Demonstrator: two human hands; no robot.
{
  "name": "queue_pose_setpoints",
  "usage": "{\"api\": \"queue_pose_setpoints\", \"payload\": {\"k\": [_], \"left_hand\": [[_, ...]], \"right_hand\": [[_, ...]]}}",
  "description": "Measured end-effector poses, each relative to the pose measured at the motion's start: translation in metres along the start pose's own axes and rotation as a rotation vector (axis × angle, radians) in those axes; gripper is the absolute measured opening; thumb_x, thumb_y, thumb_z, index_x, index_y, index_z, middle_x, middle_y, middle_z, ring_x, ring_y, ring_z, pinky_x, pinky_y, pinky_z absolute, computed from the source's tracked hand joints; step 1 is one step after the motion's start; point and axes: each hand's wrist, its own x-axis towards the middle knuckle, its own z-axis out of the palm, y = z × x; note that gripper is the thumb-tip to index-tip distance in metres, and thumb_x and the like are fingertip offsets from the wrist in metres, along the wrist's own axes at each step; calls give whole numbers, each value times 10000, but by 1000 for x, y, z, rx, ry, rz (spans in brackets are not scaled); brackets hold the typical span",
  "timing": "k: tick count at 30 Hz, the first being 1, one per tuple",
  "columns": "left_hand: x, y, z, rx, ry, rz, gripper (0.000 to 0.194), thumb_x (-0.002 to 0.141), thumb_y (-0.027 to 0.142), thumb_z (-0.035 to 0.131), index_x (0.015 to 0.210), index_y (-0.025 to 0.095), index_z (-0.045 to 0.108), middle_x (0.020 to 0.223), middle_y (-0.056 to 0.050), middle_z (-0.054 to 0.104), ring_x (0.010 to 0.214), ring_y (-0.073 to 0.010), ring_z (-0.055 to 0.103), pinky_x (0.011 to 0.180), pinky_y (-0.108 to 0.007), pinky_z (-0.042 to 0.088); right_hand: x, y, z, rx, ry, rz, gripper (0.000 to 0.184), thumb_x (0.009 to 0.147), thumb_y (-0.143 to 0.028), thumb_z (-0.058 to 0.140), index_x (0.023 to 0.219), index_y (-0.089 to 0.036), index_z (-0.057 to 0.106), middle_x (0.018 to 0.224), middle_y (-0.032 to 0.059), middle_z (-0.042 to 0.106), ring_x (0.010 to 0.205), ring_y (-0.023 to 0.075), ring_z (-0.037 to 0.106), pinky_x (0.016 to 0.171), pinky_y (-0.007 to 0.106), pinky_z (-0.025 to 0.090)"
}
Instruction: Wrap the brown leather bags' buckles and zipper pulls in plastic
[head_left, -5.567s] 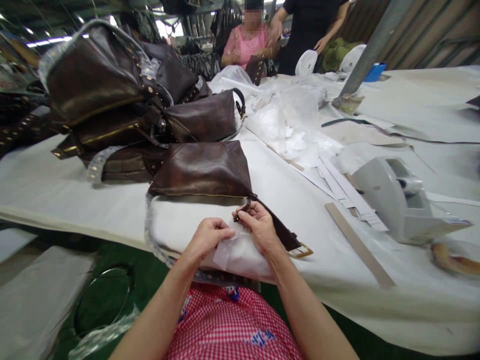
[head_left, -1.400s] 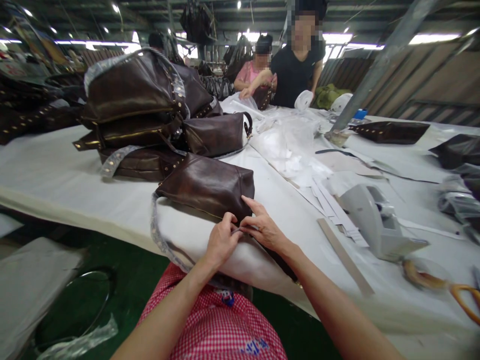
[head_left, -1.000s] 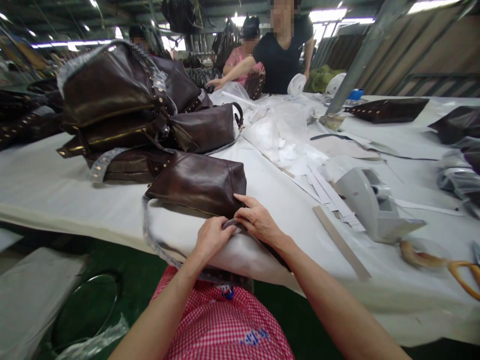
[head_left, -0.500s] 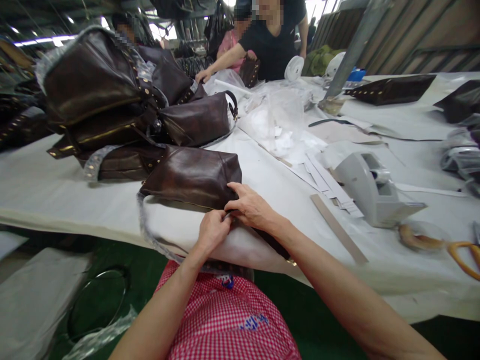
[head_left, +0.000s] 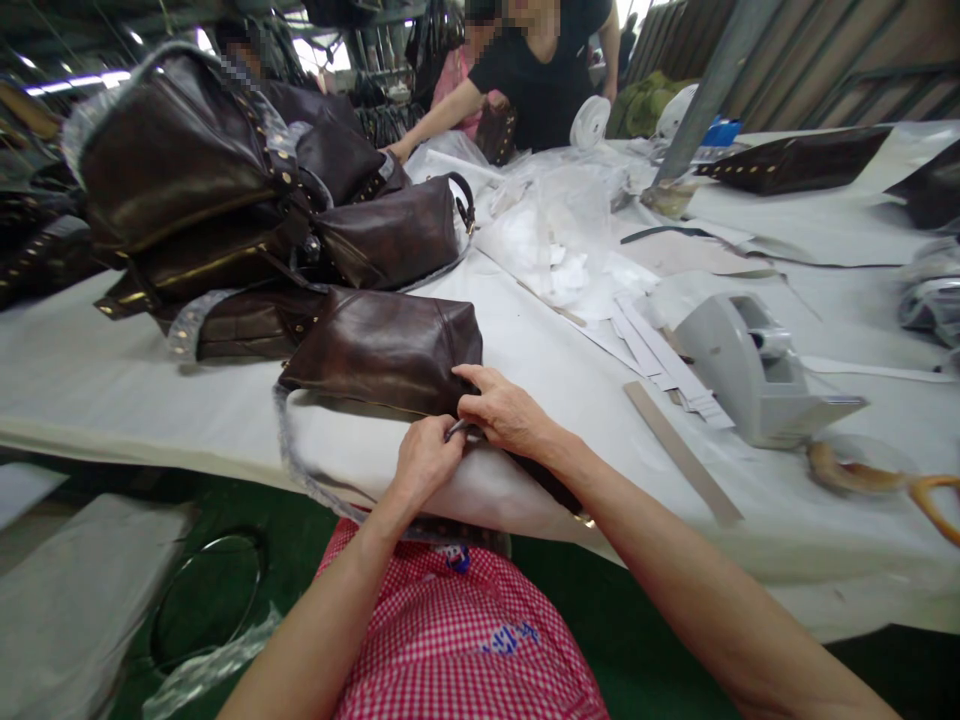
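A dark brown leather bag (head_left: 382,345) lies on its side at the front of the table. Beside its lower right corner, my left hand (head_left: 427,458) is closed, pinching a narrow dark strap (head_left: 459,428) between thumb and fingers. My right hand (head_left: 506,410) grips the same strap from the other side, its index finger stretched against the bag's end. Below my right wrist, a dark strip with a gold-coloured fitting runs toward the table edge. A plastic-wrapped strap (head_left: 289,440) hangs from the bag's left end over the edge. My palms hide part of the strap.
More brown bags (head_left: 180,170) are piled at the left. A tape dispenser (head_left: 750,370), a flat strip (head_left: 682,455) and orange-handled scissors (head_left: 934,505) lie to the right. Clear plastic (head_left: 555,230) covers the middle back. A person in black (head_left: 559,95) reaches across the far side.
My right fingers have shifted slightly right, and a bit more of the strap shows between my hands. The bag stays in place. The camera view has moved slightly.
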Motion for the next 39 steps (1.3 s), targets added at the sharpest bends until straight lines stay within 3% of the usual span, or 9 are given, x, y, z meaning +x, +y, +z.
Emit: {"api": "queue_pose_setpoints", "payload": {"k": [5, 10, 14, 20, 25, 31, 36, 39], "left_hand": [[2, -3, 5, -60, 2, -47, 221, 804, 210, 518, 649, 176, 672, 601, -37, 663, 600, -175, 609, 582, -253, 391], [0, -1, 4, -107, 7, -59, 223, 792, 185, 524, 592, 178, 622, 537, -16, 612, 560, -158, 565, 568, -252, 359], [0, 1, 4, -216, -22, -66, 195, 787, 171, 539, 596, 176, 579, 524, 5, 570, 538, -130, 519, 554, -240, 335], [6, 2, 0, -541, -277, -173, 248, 783, 292, 554, 589, 192, 437, 473, 75, 379, 370, -49, 279, 408, -203, 203], [9, 1, -6, -725, -429, -246, 285, 785, 431, 527, 654, 186, 461, 498, 85, 355, 365, -30, 193, 385, -183, 146], [10, -3, -1, -708, -344, -266, 201, 767, 281, 563, 620, 177, 475, 447, 85, 385, 324, -22, 228, 360, -181, 124], [6, -5, 2, -628, -220, -199, 241, 767, 184, 535, 543, 178, 448, 396, 75, 430, 310, -26, 299, 353, -174, 163], [6, -6, 3, -609, -214, -178, 231, 784, 186, 513, 559, 179, 463, 407, 67, 472, 313, -36, 348, 348, -170, 187]], "right_hand": [[0, -2, -2, -15, -16, -14, 245, 802, -110, 645, 1031, -182, 694, 1417, 167, 413, 1220, 299, 468, 964, 459, 469], [0, -6, -3, -49, -48, 12, 102, 837, -144, 615, 793, -162, 705, 1431, 155, 412, 1194, 302, 480, 931, 465, 492], [-3, -3, 2, -26, -47, 14, 133, 821, -72, 579, 815, -165, 675, 1447, 152, 407, 1244, 296, 447, 902, 438, 516], [-10, 8, 6, 110, -25, -73, 191, 752, 7, 552, 818, -138, 658, 1462, 157, 398, 1336, 293, 390, 1034, 451, 444], [-12, 11, 4, 210, -37, -74, 288, 740, 42, 486, 863, -134, 678, 1511, 123, 368, 1391, 267, 345, 1086, 431, 405], [-16, 9, 0, 217, -79, -76, 255, 794, -3, 487, 885, -131, 687, 1545, 116, 327, 1427, 251, 293, 1132, 446, 355], [-17, 7, -4, 214, 32, -28, 192, 889, -108, 505, 910, -133, 694, 1416, 191, 490, 1272, 230, 525, 1031, 379, 469], [-17, 5, 3, 125, 74, -37, 144, 885, -151, 555, 897, -150, 699, 1402, 184, 507, 1276, 256, 519, 1007, 391, 488]]}}
